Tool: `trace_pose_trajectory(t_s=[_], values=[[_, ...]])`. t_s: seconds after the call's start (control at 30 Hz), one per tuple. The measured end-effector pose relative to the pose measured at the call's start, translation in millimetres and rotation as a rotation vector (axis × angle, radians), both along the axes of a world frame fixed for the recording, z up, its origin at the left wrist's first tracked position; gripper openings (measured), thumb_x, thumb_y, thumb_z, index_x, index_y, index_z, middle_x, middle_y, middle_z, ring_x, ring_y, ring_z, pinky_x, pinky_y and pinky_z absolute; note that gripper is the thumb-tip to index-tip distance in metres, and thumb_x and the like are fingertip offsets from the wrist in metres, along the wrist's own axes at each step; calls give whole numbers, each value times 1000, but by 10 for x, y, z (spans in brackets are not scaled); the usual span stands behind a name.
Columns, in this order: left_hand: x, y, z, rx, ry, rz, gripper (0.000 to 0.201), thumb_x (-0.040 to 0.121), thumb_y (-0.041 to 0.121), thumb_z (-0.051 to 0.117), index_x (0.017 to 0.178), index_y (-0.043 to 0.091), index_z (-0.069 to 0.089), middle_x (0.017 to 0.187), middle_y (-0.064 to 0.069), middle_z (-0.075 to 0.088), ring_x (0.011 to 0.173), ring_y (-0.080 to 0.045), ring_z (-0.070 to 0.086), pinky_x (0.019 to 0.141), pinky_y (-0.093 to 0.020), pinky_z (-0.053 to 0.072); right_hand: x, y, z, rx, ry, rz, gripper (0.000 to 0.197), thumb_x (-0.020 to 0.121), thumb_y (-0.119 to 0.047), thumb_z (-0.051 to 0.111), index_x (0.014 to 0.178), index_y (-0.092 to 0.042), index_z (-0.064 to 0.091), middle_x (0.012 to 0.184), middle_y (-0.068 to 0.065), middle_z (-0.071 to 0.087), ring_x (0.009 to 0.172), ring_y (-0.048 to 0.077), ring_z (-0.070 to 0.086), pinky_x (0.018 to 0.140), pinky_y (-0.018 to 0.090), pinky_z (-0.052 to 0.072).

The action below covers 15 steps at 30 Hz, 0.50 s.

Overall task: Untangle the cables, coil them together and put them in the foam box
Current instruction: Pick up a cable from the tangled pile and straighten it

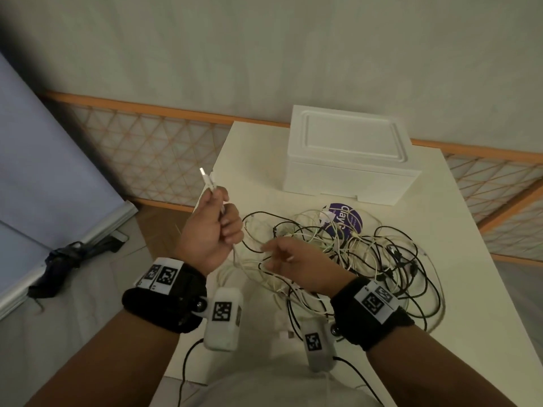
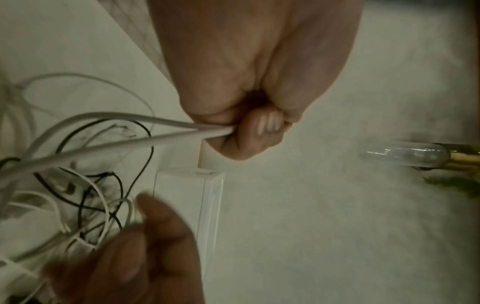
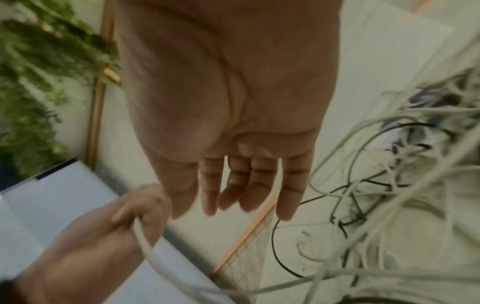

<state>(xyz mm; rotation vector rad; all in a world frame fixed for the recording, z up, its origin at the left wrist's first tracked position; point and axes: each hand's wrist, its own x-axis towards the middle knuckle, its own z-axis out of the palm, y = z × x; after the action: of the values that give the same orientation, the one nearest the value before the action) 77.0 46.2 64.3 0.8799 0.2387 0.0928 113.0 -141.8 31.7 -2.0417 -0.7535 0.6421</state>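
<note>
While most of the tangled heap of thin black and white cables (image 1: 352,254) lies on the white tabletop (image 1: 458,218) at centre-right of the head view, one thicker white cable (image 1: 212,188) is lifted out of it at centre-left. Its metal-tipped plug end sticks up past the fist toward the upper left; two runs of it drop from the bottom of the fist back to the heap.

Left hand (image 1: 213,230): closed in a fist around that white cable, fingers curled over it, raised above the table's left edge. The left wrist view confirms it, with two strands of the cable (image 2: 124,131) leaving the curled fingers (image 2: 262,131) toward the left of the frame.

Right hand (image 1: 296,261): low over the near-left part of the heap, fingers loosely extended, not closed on anything. In the right wrist view a white strand (image 3: 276,185) runs between its fingers (image 3: 255,185); no grip on it visible.

White rectangular foam box (image 1: 349,155): lid on, at the far side of the table, upper centre-right of the head view, apart from the heap. A round purple printed label (image 1: 343,218) lies flat on the table between box and heap, partly under the cables.

Black wristbands with square printed markers (image 1: 167,289) on both wrists.
</note>
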Motion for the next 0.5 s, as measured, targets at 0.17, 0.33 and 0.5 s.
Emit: trace_pose_trajectory(t_s=[0.17,0.33,0.5], values=[[7,-213,59,-71,-80,-157,24,96,33,36,78,18,42,55,3,33,44,-9,32,44,-18,32,-100,320,159,-45,-89,213,20,92,-30,59,94,-10,63,85,-4,63,79,9,59,75,26,45],[-37,198,48,112,27,37,29,101,28,37,72,22,41,51,8,28,40,-6,23,36,-16,23,-24,-6,118,-40,-40,99,18,97,-28,51,84,-16,56,73,-5,52,67,12,58,65,25,53],[-154,908,-31,162,186,389,29,99,22,38,70,25,42,52,7,29,37,-6,23,34,-16,17,265,-698,-61,-308,-208,-36,25,94,-39,50,81,-20,58,73,-8,56,68,7,55,66,25,42]])
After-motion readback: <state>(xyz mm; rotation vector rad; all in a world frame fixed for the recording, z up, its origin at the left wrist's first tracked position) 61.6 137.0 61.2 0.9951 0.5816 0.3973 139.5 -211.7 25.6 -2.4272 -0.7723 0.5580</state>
